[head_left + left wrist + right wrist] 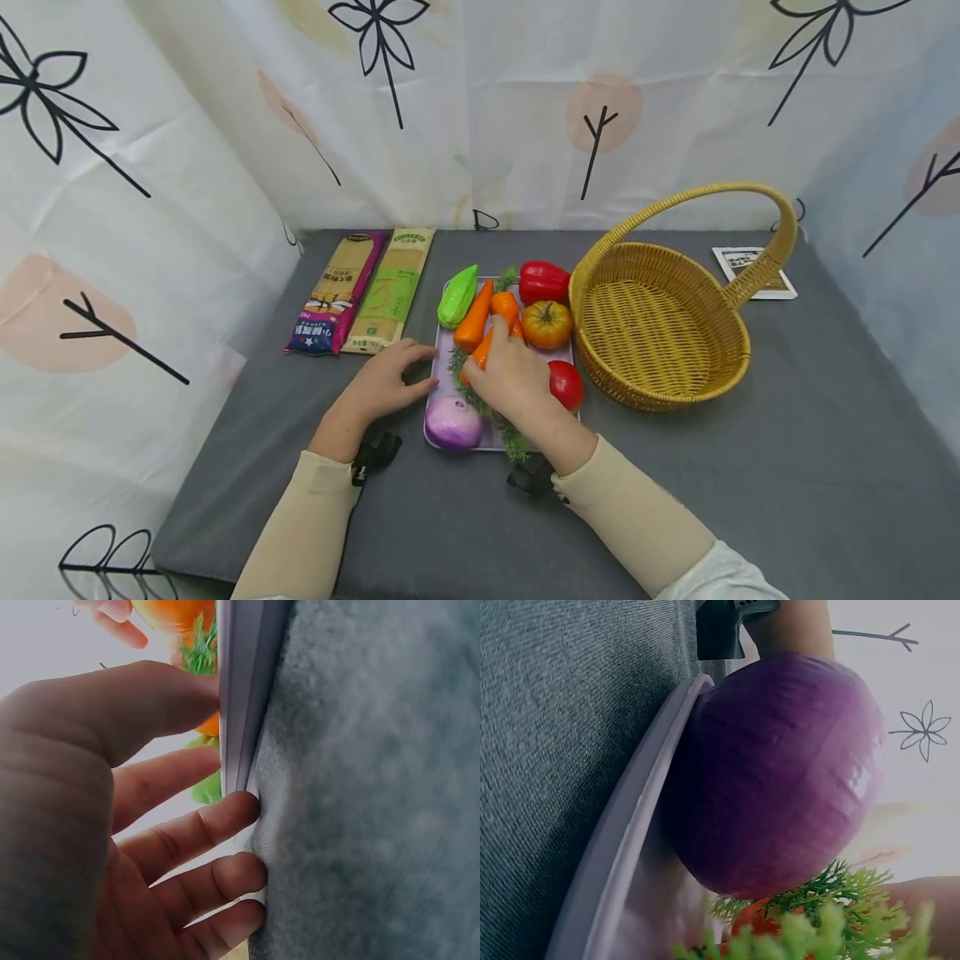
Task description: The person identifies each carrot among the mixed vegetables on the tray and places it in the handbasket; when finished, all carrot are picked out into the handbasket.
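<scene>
A light purple tray (444,387) of vegetables lies in the middle of the table. My right hand (517,375) is over it, thumb and forefinger around an orange carrot (482,352) that the hand partly hides. At the tray's left edge, my left hand (386,382) has its fingers spread; in the left wrist view its thumb touches the tray wall (244,682) and other fingertips rest on the cloth. Nearby lie a purple onion (453,422), another carrot (474,317), a green pepper (457,297), a red pepper (543,282), a small pumpkin (547,324), a tomato (566,385) and green sprigs (514,442).
A yellow wicker basket (652,333) with a tall handle stands against the tray's right side. Behind it lies a small white packet (780,287). Two long food packets, one purple (337,292) and one green (390,292), lie at the back left. Patterned curtains (510,108) hang behind the table.
</scene>
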{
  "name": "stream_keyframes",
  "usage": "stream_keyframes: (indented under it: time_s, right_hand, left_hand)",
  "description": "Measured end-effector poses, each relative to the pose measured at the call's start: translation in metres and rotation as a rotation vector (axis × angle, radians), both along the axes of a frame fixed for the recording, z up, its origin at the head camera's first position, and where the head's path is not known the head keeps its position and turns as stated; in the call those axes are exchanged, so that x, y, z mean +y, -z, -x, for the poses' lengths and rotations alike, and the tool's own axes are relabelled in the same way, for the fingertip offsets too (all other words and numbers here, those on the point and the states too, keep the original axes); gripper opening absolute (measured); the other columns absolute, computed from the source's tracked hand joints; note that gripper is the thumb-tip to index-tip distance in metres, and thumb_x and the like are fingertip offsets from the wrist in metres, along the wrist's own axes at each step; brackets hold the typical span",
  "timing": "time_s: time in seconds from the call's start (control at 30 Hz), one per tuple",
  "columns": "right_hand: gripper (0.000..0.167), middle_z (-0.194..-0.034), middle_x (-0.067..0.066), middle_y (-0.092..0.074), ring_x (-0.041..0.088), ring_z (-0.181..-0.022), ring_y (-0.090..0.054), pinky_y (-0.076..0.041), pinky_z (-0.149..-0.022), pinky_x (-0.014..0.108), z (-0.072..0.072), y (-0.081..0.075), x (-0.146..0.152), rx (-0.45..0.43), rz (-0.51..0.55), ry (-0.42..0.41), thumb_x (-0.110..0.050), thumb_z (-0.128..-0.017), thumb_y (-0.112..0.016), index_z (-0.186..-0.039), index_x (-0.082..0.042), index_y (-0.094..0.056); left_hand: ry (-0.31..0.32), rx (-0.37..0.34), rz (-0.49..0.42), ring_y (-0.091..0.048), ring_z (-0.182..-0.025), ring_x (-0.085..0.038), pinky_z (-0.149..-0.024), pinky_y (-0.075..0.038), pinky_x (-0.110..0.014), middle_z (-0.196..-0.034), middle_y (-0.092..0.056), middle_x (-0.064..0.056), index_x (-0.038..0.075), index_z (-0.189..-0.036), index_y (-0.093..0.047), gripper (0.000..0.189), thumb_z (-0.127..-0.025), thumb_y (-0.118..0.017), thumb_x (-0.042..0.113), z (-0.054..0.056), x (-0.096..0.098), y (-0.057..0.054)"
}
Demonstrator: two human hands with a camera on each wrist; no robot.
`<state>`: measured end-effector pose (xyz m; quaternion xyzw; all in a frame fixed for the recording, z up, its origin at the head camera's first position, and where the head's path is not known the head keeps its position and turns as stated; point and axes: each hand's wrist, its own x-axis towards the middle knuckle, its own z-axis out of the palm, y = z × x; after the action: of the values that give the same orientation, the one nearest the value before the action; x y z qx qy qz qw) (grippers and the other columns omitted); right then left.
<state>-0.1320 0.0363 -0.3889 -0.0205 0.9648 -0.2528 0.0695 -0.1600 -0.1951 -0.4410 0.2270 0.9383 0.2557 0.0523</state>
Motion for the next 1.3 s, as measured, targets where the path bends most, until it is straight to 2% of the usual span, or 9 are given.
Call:
stream_keyframes:
  time_s: [0.13,0.3,0.4,0.53,0.63,0.83,1.03,1.17,1.3]
  right_hand:
    - [0.062,-0.125,0.017,-0.060,0.031,-0.098,-0.060,-0.055,-0.081,0.049,0.002,0.001,0.000,-0.006,-0.027,-0.060,-0.043,-0.097,-0.057,-0.153,-0.020,-0.045]
    - [0.049,-0.118,0.015,-0.060,0.028,-0.094,-0.056,-0.055,-0.077,0.047,0.005,0.004,0.001,0.007,-0.050,-0.104,-0.041,-0.101,-0.054,-0.145,-0.021,-0.055]
    - [0.056,-0.124,0.016,-0.059,0.030,-0.098,-0.058,-0.056,-0.080,0.048,0.006,0.006,0.001,0.015,-0.063,-0.102,-0.050,-0.100,-0.057,-0.147,-0.020,-0.053]
    - [0.073,-0.131,0.020,-0.056,0.033,-0.105,-0.059,-0.057,-0.086,0.051,0.008,0.008,0.001,0.017,-0.066,-0.077,-0.062,-0.092,-0.064,-0.148,-0.018,-0.049]
    - [0.069,-0.121,0.019,-0.055,0.031,-0.099,-0.058,-0.057,-0.082,0.049,0.009,0.008,0.001,0.033,-0.049,-0.048,-0.058,-0.089,-0.067,-0.143,-0.018,-0.050]
    - [0.053,-0.101,0.011,-0.051,0.026,-0.083,-0.054,-0.051,-0.068,0.040,0.010,0.008,0.002,0.071,0.033,-0.009,-0.045,-0.084,-0.067,-0.127,-0.018,-0.052]
    - [0.048,-0.100,0.010,-0.050,0.026,-0.081,-0.053,-0.047,-0.065,0.038,0.011,0.007,0.001,0.095,0.124,0.001,-0.039,-0.083,-0.069,-0.123,-0.021,-0.051]
    - [0.046,-0.102,0.008,-0.051,0.025,-0.082,-0.054,-0.048,-0.067,0.038,0.010,0.004,0.001,0.172,0.198,0.010,-0.037,-0.082,-0.070,-0.121,-0.021,-0.051]
    - [0.044,-0.106,0.006,-0.051,0.024,-0.086,-0.055,-0.051,-0.071,0.039,0.007,-0.008,0.004,0.267,0.299,0.017,-0.037,-0.086,-0.072,-0.120,-0.020,-0.050]
  left_hand:
    - [0.016,0.021,0.005,-0.059,-0.102,-0.020,-0.097,-0.053,-0.042,-0.114,-0.063,-0.002,0.014,-0.134,-0.067,0.047,-0.092,-0.076,0.032,0.001,0.000,0.000]
    - [0.021,0.032,0.006,-0.058,-0.100,-0.020,-0.095,-0.053,-0.042,-0.113,-0.063,-0.003,0.013,-0.133,-0.068,0.046,-0.092,-0.076,0.031,0.001,0.001,-0.001]
    - [0.021,0.032,0.009,-0.058,-0.101,-0.021,-0.096,-0.053,-0.043,-0.113,-0.063,-0.004,0.013,-0.133,-0.068,0.046,-0.092,-0.076,0.031,0.000,0.002,-0.001]
    - [0.017,0.025,0.017,-0.059,-0.104,-0.021,-0.097,-0.052,-0.043,-0.115,-0.063,-0.004,0.013,-0.133,-0.068,0.046,-0.092,-0.076,0.031,0.000,0.004,-0.003]
    - [0.014,0.020,0.021,-0.059,-0.105,-0.021,-0.098,-0.052,-0.043,-0.116,-0.063,-0.004,0.013,-0.134,-0.067,0.046,-0.092,-0.076,0.032,0.001,0.004,-0.003]
    - [0.007,0.010,0.013,-0.059,-0.104,-0.021,-0.097,-0.052,-0.043,-0.115,-0.063,-0.003,0.014,-0.133,-0.067,0.045,-0.092,-0.076,0.031,0.001,0.003,-0.003]
    - [0.001,-0.001,0.011,-0.059,-0.104,-0.021,-0.096,-0.053,-0.043,-0.115,-0.063,-0.002,0.015,-0.134,-0.067,0.046,-0.092,-0.076,0.032,0.000,0.002,-0.004]
    - [0.006,0.004,0.008,-0.058,-0.104,-0.020,-0.096,-0.052,-0.042,-0.115,-0.062,-0.003,0.015,-0.134,-0.067,0.045,-0.093,-0.076,0.032,0.000,0.002,-0.002]
    - [0.006,0.002,0.009,-0.058,-0.104,-0.020,-0.097,-0.052,-0.042,-0.115,-0.062,-0.002,0.015,-0.133,-0.068,0.045,-0.093,-0.076,0.032,0.000,0.002,-0.001]
